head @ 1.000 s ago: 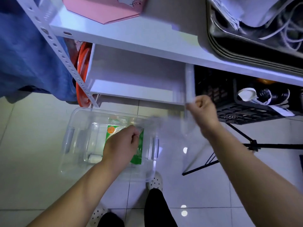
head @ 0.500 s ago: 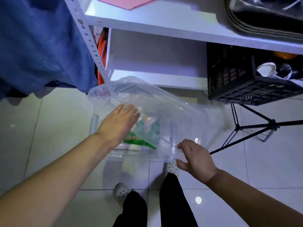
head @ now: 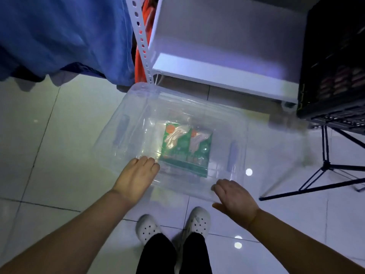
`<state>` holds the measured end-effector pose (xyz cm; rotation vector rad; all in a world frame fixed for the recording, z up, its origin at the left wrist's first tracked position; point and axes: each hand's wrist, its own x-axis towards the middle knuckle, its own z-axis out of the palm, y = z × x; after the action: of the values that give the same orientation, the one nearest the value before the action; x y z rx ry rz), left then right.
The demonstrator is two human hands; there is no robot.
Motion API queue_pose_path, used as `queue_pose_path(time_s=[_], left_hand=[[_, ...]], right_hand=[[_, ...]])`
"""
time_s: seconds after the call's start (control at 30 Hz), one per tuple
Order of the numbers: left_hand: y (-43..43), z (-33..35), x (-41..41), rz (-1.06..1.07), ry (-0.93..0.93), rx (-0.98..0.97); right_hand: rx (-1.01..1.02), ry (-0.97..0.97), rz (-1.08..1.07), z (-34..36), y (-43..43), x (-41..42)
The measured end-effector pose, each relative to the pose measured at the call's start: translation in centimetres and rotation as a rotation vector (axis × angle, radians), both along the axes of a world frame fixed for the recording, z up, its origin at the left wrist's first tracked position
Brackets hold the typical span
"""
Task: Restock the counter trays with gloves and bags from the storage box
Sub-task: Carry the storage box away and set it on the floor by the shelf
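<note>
While I stand over the clear storage box on the floor, my left hand lies flat and open on its lid. My right hand, fingers loosely spread, touches the near edge, gripping nothing. Green glove packets lie inside.

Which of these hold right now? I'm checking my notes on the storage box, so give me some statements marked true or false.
1. The clear box stands on the tiled floor. True.
2. Green packets lie inside the box. True.
3. The right hand holds a green packet. False: it is at the box's near edge, holding no packet.
4. The left hand rests on the white shelf. False: it is at the box's near edge.
5. The black crate sits left of the box. False: it is on the right.
6. A tripod stands right of the box. True.
</note>
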<state>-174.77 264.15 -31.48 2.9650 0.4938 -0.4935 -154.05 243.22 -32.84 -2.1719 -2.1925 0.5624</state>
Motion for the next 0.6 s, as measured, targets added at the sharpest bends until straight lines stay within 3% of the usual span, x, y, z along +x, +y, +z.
queue_pose_path(time_s=[0.17,0.37,0.6], left_hand=[[-1.7,-5.1,-0.2,-0.081,-0.001,0.029],[-3.1,-9.8,-0.8,-0.129,-0.056,0.028],[-4.7,-10.9,-1.4,-0.117,-0.167,0.052]], right_hand=[[-0.019,0.044,-0.141,-4.2,-0.5,1.6],[0.028,0.2,-0.746,-7.9,-1.7,3.5],[0.057,0.305,-1.14,-10.4,-1.1,4.5]])
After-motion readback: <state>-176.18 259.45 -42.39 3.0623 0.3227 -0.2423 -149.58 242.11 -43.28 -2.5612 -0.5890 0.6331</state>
